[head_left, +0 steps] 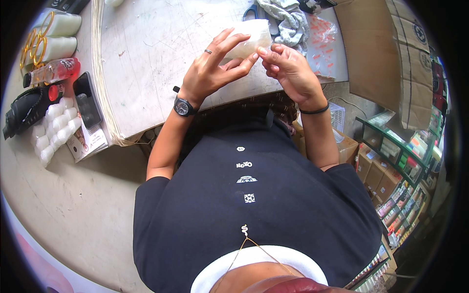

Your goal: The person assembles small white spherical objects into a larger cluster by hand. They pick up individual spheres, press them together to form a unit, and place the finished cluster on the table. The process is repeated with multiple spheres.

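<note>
A whitish, translucent sheet or roll [255, 38] is between my hands over the white tabletop [146, 73]; its exact kind is unclear. My left hand [213, 63], with a ring and a black watch, reaches over its left side. The left index fingertip and thumb press at its near edge, the other fingers curving across it. At the near right corner, my right hand [291, 73] pinches the edge between thumb and index finger, its other fingers curled. Just beyond lie blue-handled scissors [250, 11] and a grey knitted cloth or glove [289, 24].
A clear plastic bag with orange print [322, 46] and cardboard [373, 58] are at the right. White cords [97, 63] run along the table's left edge. Farther left lie a phone [87, 100], a bottle [53, 72], white rolls [61, 46] and wrapped white balls [57, 127].
</note>
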{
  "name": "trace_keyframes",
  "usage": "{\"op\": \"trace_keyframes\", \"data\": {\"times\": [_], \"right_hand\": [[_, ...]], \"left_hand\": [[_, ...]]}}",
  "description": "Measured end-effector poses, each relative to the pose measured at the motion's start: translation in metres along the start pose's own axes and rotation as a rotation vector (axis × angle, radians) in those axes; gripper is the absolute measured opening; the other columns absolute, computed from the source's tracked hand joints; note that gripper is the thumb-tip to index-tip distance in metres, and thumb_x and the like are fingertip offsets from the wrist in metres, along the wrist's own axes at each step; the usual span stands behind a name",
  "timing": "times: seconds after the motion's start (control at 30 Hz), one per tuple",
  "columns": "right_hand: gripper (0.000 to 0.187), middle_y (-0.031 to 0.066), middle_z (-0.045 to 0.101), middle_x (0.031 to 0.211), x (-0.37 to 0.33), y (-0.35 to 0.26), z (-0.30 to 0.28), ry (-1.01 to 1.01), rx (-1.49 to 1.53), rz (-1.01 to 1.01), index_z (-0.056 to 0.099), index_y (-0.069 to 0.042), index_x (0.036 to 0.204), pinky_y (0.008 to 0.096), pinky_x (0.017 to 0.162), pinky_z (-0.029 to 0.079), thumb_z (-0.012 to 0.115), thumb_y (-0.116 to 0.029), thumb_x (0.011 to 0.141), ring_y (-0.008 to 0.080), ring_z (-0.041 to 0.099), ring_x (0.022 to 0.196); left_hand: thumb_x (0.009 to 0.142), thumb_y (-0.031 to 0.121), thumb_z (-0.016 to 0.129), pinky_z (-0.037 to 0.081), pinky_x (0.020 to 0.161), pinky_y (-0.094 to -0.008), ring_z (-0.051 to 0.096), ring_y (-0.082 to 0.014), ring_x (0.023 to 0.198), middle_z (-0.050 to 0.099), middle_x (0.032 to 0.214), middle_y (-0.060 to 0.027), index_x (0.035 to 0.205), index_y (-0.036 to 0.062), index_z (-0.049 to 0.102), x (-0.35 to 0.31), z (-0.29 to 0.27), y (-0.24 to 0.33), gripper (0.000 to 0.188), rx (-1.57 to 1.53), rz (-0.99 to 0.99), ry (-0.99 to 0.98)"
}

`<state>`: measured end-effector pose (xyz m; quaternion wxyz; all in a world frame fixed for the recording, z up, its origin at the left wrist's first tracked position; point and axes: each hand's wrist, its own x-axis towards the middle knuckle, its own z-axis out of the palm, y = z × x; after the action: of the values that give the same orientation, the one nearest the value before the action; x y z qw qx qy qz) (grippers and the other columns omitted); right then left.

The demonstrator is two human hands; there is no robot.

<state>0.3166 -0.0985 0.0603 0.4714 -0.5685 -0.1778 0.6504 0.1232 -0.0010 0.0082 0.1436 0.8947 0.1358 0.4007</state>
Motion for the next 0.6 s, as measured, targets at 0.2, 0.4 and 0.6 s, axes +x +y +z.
{"op": "trace_keyframes", "data": {"times": [0.2, 0.4, 0.6], "right_hand": [[0.065, 0.0025, 0.065, 0.085, 0.005, 0.011, 0.018, 0.132, -0.057, -0.181, 0.046, 0.002, 0.119, 0.0183, 0.067, 0.038, 0.085, -0.036, 0.082, 0.0035, 0.049, 0.073], [0.081, 0.0021, 0.056, 0.091, 0.038, 0.039, 0.046, 0.25, -0.13, -0.524, 0.038, 0.001, 0.132, 0.0202, 0.072, 0.045, 0.08, -0.047, 0.082, 0.0086, 0.053, 0.082], [0.085, 0.0091, 0.063, 0.112, 0.058, 0.034, 0.06, 0.154, -0.399, -0.88, 0.043, -0.001, 0.141, 0.0288, 0.089, 0.051, 0.078, -0.051, 0.082, 0.0171, 0.062, 0.103]], "left_hand": [[0.076, -0.001, 0.077, 0.062, 0.089, -0.0361, 0.061, -0.0309, 0.121, 0.057, 0.136, -0.0096, 0.104, 0.0129, 0.057, -0.004, 0.006, -0.009, 0.038, -0.155, -0.025, 0.101], [0.082, 0.003, 0.079, 0.061, 0.089, -0.0427, 0.058, -0.0368, 0.125, 0.049, 0.139, -0.0246, 0.106, 0.0061, 0.036, -0.004, 0.006, -0.021, 0.049, -0.479, -0.194, 0.223], [0.083, 0.0, 0.077, 0.059, 0.097, -0.0494, 0.057, -0.0427, 0.124, 0.038, 0.142, -0.0349, 0.115, 0.0096, 0.025, 0.0, -0.016, -0.011, 0.062, -0.864, -0.409, 0.355]]}}
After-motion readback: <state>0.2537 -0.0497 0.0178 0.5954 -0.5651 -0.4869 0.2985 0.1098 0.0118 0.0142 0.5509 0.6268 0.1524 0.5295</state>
